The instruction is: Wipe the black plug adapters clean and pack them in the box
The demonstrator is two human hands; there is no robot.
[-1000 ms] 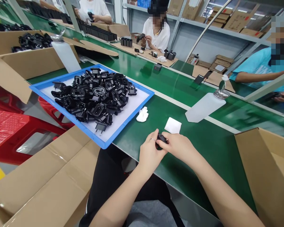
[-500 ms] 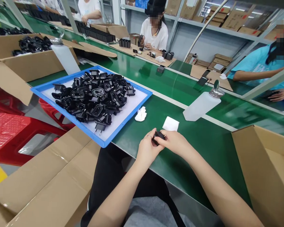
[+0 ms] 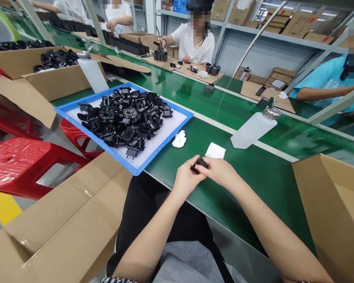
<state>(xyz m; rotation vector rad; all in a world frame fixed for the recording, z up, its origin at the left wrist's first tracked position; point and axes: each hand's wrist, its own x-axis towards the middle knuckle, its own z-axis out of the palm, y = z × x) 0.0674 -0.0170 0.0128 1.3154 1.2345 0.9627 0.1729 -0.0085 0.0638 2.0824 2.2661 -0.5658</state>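
Note:
Between my two hands is a small black plug adapter [image 3: 198, 165], partly covered by my fingers. My left hand [image 3: 185, 176] grips it from the left, and my right hand [image 3: 222, 171] pinches its right side. Just beyond the right hand lies a folded white cloth [image 3: 216, 150] on the green bench. A crumpled white tissue [image 3: 179, 139] rests further left, beside a blue-rimmed tray [image 3: 162, 152]. Heaped in that tray are many black plug adapters [image 3: 126, 114], one with its two prongs showing at the near edge.
A white pump bottle [image 3: 253, 130] stands at the right and another [image 3: 93, 72] behind the tray. Open cardboard boxes sit at right [image 3: 312, 196], lower left [image 3: 76, 208] and back left [image 3: 59, 82]. Red stools [image 3: 26, 161] are on the left. Co-workers sit across the bench.
The view has shifted slightly, and both hands still hold the adapter together. Across the bench, a co-worker's hand has moved left to a group of black cases.

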